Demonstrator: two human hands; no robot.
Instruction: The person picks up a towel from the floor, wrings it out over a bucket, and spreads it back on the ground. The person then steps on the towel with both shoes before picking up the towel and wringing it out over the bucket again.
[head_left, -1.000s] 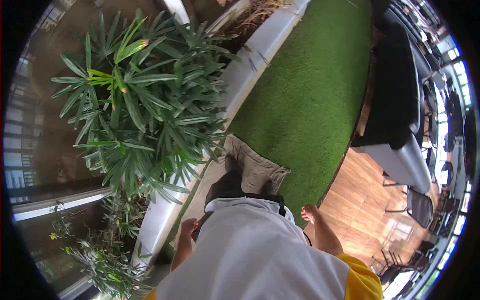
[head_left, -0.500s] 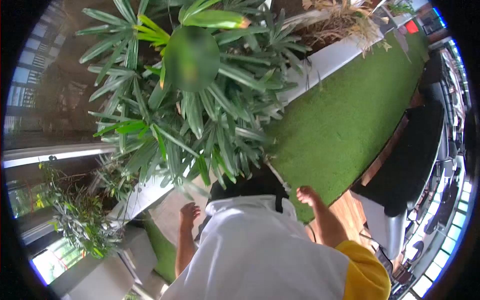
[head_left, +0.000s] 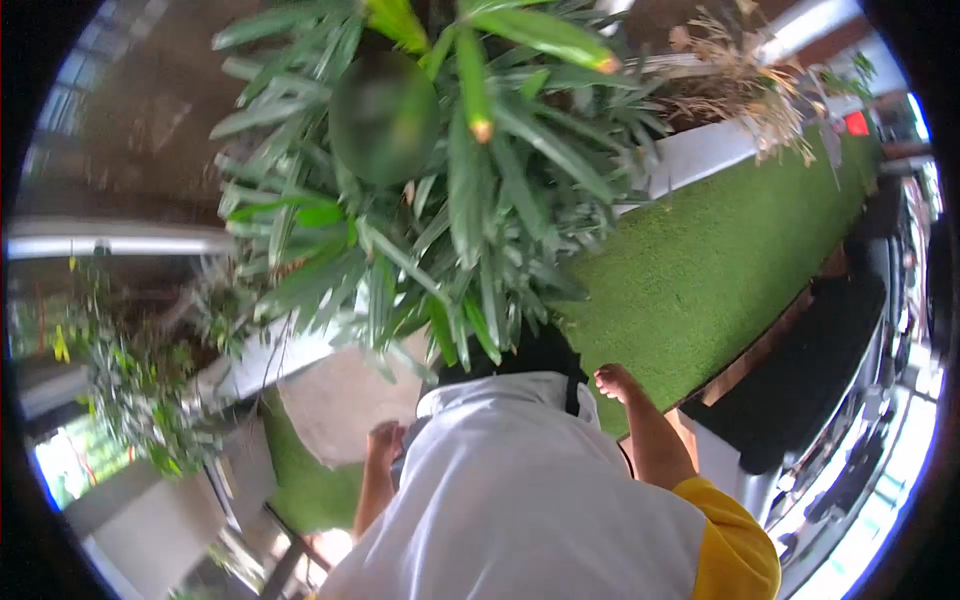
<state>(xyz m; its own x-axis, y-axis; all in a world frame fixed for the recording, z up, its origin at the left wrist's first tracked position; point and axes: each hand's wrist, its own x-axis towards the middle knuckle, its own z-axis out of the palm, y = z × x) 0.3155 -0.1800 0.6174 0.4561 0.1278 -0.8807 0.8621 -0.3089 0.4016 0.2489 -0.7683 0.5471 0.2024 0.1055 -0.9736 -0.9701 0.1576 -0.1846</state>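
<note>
My left hand [head_left: 383, 440] hangs at my left side, next to the white shirt [head_left: 500, 470]. It is smeared by motion, so its fingers do not show clearly. On the other side, my right hand [head_left: 616, 383] is held out past the shirt's edge with its fingers curled in, and nothing shows in them. Just ahead of both hands a big leafy plant [head_left: 465, 190] with long green leaves spreads over the view. Some of its leaf tips are yellow and brown. A blurred round patch covers part of the leaves.
Green turf [head_left: 700, 270] runs ahead and to the right, beside a white planter edge [head_left: 705, 160] with dry foliage [head_left: 740, 85]. A black-topped table [head_left: 800, 360] stands right. At left are a smaller leafy plant [head_left: 150, 370] and a pale slab [head_left: 345, 400].
The plant's leaves have grown larger and shifted right in view. My left hand has dropped a little lower and blurred. My right hand has barely moved.
</note>
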